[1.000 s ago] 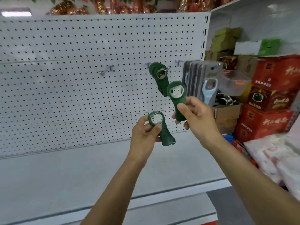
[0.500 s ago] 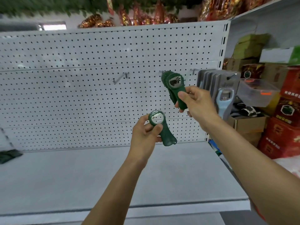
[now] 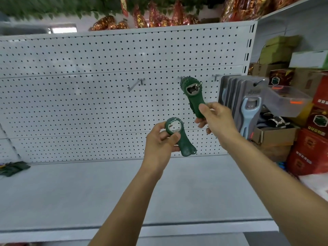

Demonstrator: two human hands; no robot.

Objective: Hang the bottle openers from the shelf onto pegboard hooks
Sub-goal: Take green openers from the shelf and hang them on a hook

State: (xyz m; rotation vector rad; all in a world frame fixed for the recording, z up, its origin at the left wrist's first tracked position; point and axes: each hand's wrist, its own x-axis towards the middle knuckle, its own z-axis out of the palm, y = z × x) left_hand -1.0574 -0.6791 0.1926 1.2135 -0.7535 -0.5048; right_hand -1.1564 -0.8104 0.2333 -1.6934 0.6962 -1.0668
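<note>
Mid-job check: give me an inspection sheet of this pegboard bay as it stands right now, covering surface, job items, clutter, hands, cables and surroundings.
Surface: grey metal shelf below a white perforated pegboard.
Job's things: one dark green plastic bottle opener with its ring on the middle hook, stacked in front of other green ones; a second green opener in hand; bare wire hook to the left.
Clutter: dark green heap at the shelf's far left, too blurred to identify.
Hands: right hand pinches the hooked opener's handle; left hand grips the second opener.
Cables: nothing seen.
Surroundings: carded light blue openers on the right hook; red cartons; clear plastic tub.
</note>
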